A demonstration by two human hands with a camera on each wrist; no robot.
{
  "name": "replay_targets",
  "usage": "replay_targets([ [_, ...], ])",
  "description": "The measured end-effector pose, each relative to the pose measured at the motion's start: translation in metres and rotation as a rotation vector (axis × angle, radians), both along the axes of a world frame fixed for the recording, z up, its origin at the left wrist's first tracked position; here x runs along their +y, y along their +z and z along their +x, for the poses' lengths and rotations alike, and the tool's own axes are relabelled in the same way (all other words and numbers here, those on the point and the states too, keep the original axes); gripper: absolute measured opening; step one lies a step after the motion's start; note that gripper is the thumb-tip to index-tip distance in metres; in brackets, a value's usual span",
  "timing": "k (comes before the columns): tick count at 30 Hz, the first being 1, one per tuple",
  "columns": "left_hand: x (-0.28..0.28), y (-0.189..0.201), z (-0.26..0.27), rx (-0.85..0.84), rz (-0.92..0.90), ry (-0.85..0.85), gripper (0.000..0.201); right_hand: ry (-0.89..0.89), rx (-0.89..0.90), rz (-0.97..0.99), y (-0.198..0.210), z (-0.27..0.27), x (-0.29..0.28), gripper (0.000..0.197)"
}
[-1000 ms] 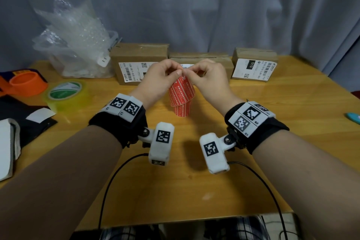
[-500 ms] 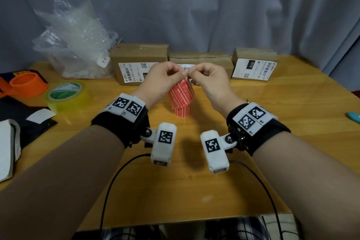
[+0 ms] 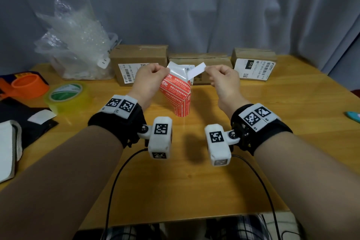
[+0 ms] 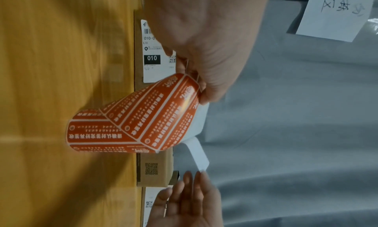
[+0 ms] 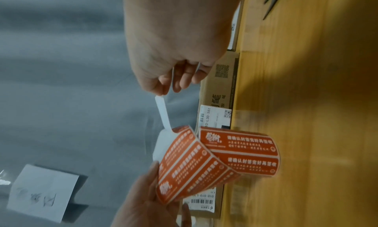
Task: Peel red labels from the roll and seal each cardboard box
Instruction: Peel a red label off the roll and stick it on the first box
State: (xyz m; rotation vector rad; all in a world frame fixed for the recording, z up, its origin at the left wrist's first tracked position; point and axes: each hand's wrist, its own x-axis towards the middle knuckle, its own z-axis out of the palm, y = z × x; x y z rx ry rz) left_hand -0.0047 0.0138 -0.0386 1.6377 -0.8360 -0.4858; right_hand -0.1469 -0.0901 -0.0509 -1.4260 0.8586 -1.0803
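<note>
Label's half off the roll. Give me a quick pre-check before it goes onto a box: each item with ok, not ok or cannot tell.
1. Left hand grips the label roll: ok.
2. Right hand pinches the peeled label: ok.
3. Label fully free of the backing: not ok, one end is attached.
4. Label flat, not folded onto itself: ok.
5. Middle cardboard box flaps closed: ok, only the seam shows.
6. Box already sealed with a red label: not ok, none visible on top.

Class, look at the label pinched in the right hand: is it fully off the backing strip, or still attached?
Still attached: the label runs from the right hand to the backing strip, one end unpeeled.
</note>
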Motion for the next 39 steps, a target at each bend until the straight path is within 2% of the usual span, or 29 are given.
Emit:
replay_targets([
  [7,0.006,-0.004,0.011,0.052,-0.019,0.068,0.02,-0.254,-0.116,0.096,-0.004,-0.023,-0.018,0.023],
  [14,0.011,0.007,-0.016,-0.08,0.01,-0.217,0.007,-0.262,-0.065,-0.004,0.003,-0.035,-0.016,0.02],
  [18,0.006,0.007,-0.035,-0.287,0.172,-0.313,0.009,-0.23,-0.038,-0.092,0.006,-0.038,-0.006,0.013],
  [20,0.006,0.007,-0.042,-0.353,0.238,-0.333,0.019,-0.19,-0.042,-0.173,0.01,-0.042,0.002,0.009],
  [22,0.009,0.01,-0.047,-0.327,0.225,-0.321,0.026,-0.142,-0.013,-0.3,0.016,-0.047,0.01,0.006],
  [26,0.015,0.033,-0.057,-0.077,0.076,-0.241,0.035,-0.103,0.079,-0.645,0.034,-0.053,0.024,0.005],
  [29,0.021,0.055,-0.064,0.112,0.047,-0.191,0.042,-0.089,0.147,-0.943,0.046,-0.052,0.038,0.017],
  [32,0.031,0.071,-0.07,0.215,0.042,-0.22,0.035,-0.121,0.267,-1.209,0.053,-0.047,0.05,0.017],
  [34,0.037,0.079,-0.071,0.257,-0.003,-0.217,0.024,-0.131,0.308,-1.313,0.056,-0.045,0.055,0.016],
  [36,0.041,0.083,-0.07,0.25,-0.042,-0.181,0.013,-0.112,0.343,-1.356,0.059,-0.043,0.058,0.015],
  [39,0.043,0.083,-0.065,0.122,-0.041,-0.14,0.008,-0.083,0.395,-1.34,0.063,-0.04,0.057,0.018],
])
